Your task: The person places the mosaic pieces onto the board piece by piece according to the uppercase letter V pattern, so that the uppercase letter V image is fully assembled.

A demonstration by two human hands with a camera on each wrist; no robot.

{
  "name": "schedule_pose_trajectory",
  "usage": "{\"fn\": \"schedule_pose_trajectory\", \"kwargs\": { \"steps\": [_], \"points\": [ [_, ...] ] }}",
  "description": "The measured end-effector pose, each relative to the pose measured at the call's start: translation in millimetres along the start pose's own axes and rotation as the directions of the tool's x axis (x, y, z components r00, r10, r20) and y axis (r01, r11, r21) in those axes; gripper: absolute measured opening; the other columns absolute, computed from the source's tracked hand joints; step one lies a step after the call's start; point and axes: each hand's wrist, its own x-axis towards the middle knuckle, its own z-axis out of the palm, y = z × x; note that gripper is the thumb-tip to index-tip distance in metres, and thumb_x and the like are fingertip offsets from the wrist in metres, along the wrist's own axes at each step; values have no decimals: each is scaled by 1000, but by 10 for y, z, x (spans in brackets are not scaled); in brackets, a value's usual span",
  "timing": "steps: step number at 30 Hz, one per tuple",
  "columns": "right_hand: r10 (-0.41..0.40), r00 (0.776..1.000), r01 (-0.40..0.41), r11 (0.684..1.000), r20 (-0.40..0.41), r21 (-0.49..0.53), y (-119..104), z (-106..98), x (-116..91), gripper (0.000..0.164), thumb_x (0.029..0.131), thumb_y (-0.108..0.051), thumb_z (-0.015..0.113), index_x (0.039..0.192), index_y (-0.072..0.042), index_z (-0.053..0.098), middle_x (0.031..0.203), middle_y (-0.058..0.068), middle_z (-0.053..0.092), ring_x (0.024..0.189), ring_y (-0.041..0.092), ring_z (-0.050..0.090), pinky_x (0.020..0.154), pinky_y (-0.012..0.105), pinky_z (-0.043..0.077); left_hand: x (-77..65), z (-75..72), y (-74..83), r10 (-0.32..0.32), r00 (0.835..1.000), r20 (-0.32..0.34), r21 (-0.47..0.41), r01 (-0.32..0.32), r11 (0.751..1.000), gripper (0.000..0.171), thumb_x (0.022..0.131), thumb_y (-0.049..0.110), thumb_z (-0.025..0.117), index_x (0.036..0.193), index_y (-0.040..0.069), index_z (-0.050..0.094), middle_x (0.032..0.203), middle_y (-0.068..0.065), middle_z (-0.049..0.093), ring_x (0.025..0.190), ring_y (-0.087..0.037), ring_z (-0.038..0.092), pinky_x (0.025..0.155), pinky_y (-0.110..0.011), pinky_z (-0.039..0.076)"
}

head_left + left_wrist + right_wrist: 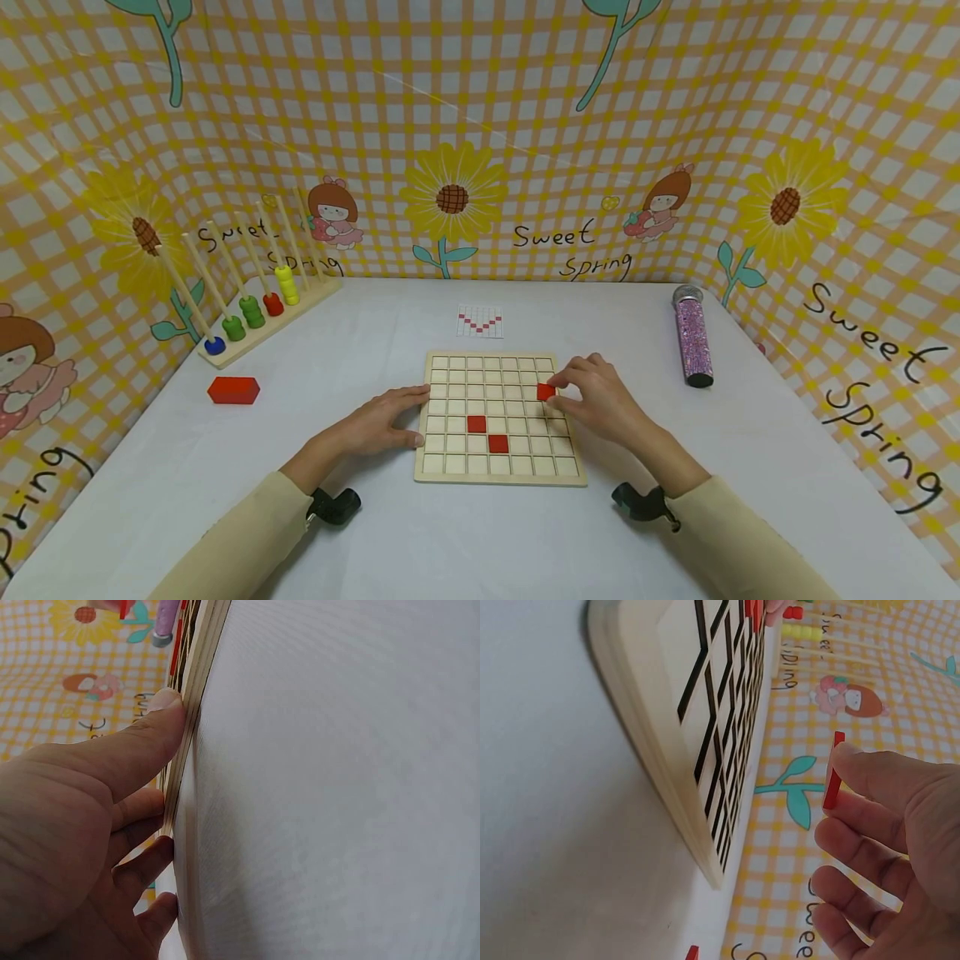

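Note:
A wooden board with a square grid (461, 467) lies flat on the white table. Two red square tiles, one at the left (477, 424) and one lower right of it (498, 443), sit in separate cells. My right hand (603, 404) pinches another red tile (834, 771) between thumb and fingertips, over the board's right side; the right wrist view shows it held on edge, apart from the board. Along the board's left edge, my left hand (375, 423) touches the rim with its thumb (154, 742) and fingertips, the fingers loosely extended.
Behind the board lies a small card with a red V pattern (480, 322). A bead rack (262, 325) stands at the back left, with a red block (234, 390) in front of it. A glittery pink microphone (693, 337) lies at the right. Patterned cloth (480, 108) walls the table.

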Motion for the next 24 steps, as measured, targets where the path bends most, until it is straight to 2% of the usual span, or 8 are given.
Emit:
{"fn": "schedule_pose_trajectory", "kwargs": {
  "steps": [14,24],
  "points": [
    [-38,999,38,999,-18,-21,-170,68,49,23,76,-22,78,94,-9,73,87,1,63,85,18,46,76,33,36,0,8,-13,-12,1000,-2,-6,12,1000,70,87,31,67,142,1,39,154,-10,31,143,-35,26,112,-58,24],
    [-39,999,39,999,5,-29,-326,147,95,26,75,-24,79,95,-10,72,89,-1,64,86,16,45,75,32,37,2,5,-13,-7,1000,-5,-4,7,1000,70,87,32,67,142,1,39,154,-10,31,142,-35,26,112,-57,25]
  ]
}}
